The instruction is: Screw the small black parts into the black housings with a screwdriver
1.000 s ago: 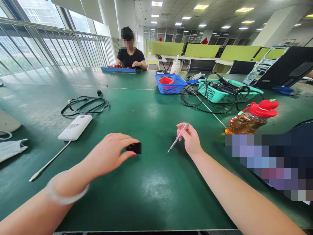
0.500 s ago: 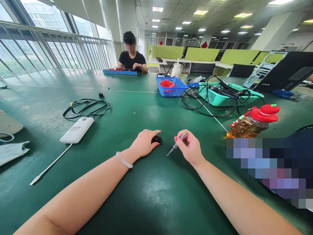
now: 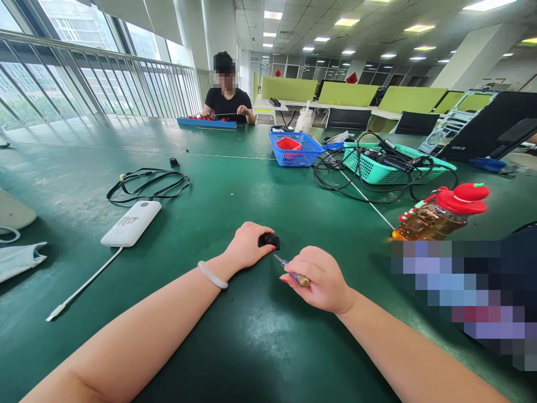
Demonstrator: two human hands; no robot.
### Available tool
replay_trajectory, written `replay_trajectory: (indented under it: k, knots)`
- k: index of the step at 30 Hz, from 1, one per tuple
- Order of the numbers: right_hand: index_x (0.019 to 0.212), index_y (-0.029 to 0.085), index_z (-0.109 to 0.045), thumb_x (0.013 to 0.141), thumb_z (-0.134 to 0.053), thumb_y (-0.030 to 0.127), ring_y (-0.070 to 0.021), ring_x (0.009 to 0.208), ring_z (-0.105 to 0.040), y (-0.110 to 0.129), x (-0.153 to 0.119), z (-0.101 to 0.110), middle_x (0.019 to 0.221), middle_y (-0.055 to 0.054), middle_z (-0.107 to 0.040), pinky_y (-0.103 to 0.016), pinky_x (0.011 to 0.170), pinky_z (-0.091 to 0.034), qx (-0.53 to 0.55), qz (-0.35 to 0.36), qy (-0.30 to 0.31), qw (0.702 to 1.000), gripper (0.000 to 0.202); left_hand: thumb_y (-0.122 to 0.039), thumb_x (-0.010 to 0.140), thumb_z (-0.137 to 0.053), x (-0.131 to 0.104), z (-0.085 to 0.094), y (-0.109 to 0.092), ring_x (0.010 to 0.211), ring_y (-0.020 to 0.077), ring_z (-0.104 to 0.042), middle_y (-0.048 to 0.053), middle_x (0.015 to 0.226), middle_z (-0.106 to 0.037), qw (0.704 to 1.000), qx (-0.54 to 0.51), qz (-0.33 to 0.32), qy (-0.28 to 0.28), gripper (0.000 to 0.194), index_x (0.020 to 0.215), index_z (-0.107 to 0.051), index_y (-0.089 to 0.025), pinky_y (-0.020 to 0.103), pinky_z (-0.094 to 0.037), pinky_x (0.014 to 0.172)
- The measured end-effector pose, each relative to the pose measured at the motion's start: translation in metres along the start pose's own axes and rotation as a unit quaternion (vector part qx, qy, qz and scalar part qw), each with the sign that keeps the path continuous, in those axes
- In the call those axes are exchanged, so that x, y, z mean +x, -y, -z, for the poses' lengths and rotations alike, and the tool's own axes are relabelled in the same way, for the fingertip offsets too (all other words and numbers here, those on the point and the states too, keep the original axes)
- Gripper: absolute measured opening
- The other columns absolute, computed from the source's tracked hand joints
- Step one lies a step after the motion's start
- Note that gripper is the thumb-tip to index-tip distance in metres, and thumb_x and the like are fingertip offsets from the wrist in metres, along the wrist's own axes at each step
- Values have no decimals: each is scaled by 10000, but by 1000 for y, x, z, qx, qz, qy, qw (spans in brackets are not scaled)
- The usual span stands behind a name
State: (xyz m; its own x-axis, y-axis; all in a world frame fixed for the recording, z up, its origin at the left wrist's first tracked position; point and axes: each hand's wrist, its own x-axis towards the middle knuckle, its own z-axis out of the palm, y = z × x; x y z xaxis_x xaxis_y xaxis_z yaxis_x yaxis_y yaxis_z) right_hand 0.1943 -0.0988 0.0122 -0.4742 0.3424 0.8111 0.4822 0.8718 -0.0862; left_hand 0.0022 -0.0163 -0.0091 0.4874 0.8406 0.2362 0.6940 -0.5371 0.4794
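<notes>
On the green table, my left hand (image 3: 248, 246) grips a small black block-like part (image 3: 269, 241) between thumb and fingers. What kind of part it is I cannot make out. My right hand (image 3: 319, 278) is closed round the clear purplish handle of a screwdriver (image 3: 298, 277), whose golden end cap faces toward me. The thin shaft points up and left, its tip close to the near side of the black part by my left thumb. Whether the tip touches it I cannot tell.
A white power bank (image 3: 132, 224) with cables lies at left. Beyond are a blue basket (image 3: 296, 157) and a green basket (image 3: 364, 168) of black cables. A red-lidded bottle (image 3: 444, 215) lies tilted at right. Another person (image 3: 227, 103) sits across, behind a blue tray (image 3: 206, 123).
My right hand has come down and turned over, so the screwdriver tip now points up and left, near the black part. The left fingers have closed more on the part.
</notes>
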Motion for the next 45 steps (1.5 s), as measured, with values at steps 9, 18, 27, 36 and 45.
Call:
replay_trajectory:
  k: [9, 18, 27, 36, 45]
  knots:
    - [916, 218, -582, 890, -629, 189, -128, 599, -553, -4, -1, -1, 680, 8, -650, -264, 596, -452, -6, -35, 3, 999, 61, -326, 796, -678, 0, 0, 1, 1079, 266, -582, 22, 1072, -738, 1000, -10, -6, -2, 300, 1083, -700, -245, 427, -455, 990]
    - [915, 219, -599, 890, -634, 197, -129, 608, -583, -5, -1, -1, 703, 5, -672, -264, 606, -457, -13, -42, -6, 999, 48, -310, 792, -661, 0, 0, 2, 1062, 262, -612, 31, 1078, -736, 1000, -5, -14, 4, 312, 1095, -697, -247, 428, -454, 998]
    - [904, 220, -596, 897, -631, 223, -134, 632, -600, -4, -1, -2, 733, -1, -689, -266, 605, -445, -34, -51, 7, 998, 36, -304, 808, -644, -1, 1, -1, 1081, 264, -607, 41, 1096, -725, 1000, 2, -12, 6, 320, 1120, -687, -253, 431, -463, 999]
    - [814, 196, -568, 862, -574, 125, -131, 570, -526, 2, 0, -5, 648, 1, -618, -280, 575, -384, -85, -26, 37, 995, 86, -294, 820, -631, -2, 1, 0, 1130, 270, -585, 42, 1133, -716, 1000, 1, -8, 8, 339, 1153, -669, -247, 440, -448, 1021]
    - [867, 203, -604, 872, -574, 142, -123, 559, -509, 1, 2, -2, 641, 11, -614, -283, 559, -369, -97, -31, 23, 995, 68, -317, 818, -638, -1, 0, 2, 1133, 275, -582, 49, 1150, -713, 1000, 1, -8, 8, 372, 1179, -660, -228, 450, -446, 1031]
